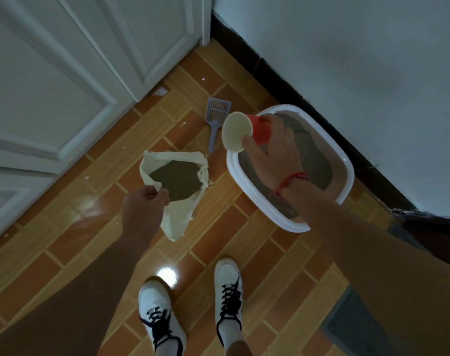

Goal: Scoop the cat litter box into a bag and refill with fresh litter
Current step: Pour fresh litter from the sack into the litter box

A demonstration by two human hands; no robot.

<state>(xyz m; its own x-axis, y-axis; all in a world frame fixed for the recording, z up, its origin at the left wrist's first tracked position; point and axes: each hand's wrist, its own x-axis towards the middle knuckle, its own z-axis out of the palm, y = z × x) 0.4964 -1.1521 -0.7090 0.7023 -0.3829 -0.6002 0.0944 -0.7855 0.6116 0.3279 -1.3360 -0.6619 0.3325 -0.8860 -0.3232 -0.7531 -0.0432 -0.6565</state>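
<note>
Here the left grip (144,206) pinches the bag (176,223) of litter (179,181), while the right grip (270,147) clasps a cup (262,129) over the litter-holding box (348,173).

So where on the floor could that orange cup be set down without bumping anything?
Bare tiles for the cup lie between the bag and the shoes, and left of the bag toward the door. It is crowded where the scoop, the bag's mouth and the litter box rim nearly meet.
</note>
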